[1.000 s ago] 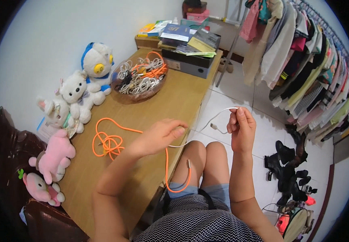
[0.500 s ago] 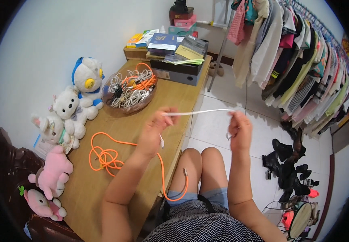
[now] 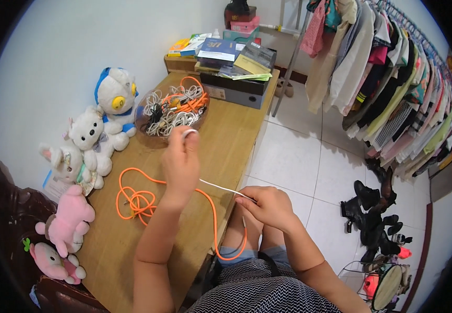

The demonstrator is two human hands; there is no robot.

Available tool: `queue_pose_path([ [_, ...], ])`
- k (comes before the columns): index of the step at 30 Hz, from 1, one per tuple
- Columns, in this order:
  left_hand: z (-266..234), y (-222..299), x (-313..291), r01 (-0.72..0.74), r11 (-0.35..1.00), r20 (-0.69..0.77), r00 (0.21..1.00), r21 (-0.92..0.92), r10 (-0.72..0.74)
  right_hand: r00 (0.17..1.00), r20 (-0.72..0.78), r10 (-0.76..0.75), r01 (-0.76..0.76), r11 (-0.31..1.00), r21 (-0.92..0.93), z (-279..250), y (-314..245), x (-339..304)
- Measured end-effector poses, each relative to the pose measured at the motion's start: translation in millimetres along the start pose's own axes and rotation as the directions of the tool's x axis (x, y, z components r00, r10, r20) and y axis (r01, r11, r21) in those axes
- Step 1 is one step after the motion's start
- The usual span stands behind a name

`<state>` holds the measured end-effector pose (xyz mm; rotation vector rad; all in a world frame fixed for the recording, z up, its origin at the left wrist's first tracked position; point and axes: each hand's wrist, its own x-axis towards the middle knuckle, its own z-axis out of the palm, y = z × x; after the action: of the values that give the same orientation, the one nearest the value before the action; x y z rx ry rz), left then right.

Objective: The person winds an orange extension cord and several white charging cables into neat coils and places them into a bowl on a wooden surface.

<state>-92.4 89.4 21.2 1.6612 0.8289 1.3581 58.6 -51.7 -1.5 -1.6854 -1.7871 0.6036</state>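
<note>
The white cable [image 3: 219, 185] is held in two hands, nearer to the person than the clear bowl [image 3: 155, 140]. By the left hand [image 3: 180, 164], which is raised at the near rim of the bowl, one part of this cable is gripped, and a short white curve is seen at its fingertips. By the right hand [image 3: 269, 206], which is placed nearer to the person and farther right from the bowl, the cable is pinched between thumb and fingers. The two hands are kept apart, and the cable is stretched between them in a slightly bent line.

The orange cable [image 3: 215, 223] is laid on the wooden table [image 3: 236, 125], on the person's side of the bowl. Its loops are gathered to the left, and its metal-tipped end is hung over the table edge. The bowl itself is filled with white, orange and black cables.

To the left of the bowl, a blue-and-white plush toy [image 3: 116, 94] and a white plush bear [image 3: 91, 136] are seated. Behind the bowl, to the right, a dark box [image 3: 239, 95] is topped with smaller packages.
</note>
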Motion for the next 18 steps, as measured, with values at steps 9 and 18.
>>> queue_pose_path([
  [9, 28.2, 2.0, -39.2, 0.085, 0.995, 0.811, 0.578, 0.054, -0.093, 0.826, -0.564, 0.018, 0.232, 0.900, 0.369, -15.8, 15.3, 16.6],
  [18, 39.7, -1.1, -28.1, 0.381, 0.793, 0.363, 0.906, -0.475, -0.217, 0.920, -0.345, 0.185, 0.030, 0.846, 0.533, 21.8, 18.8, 9.5],
])
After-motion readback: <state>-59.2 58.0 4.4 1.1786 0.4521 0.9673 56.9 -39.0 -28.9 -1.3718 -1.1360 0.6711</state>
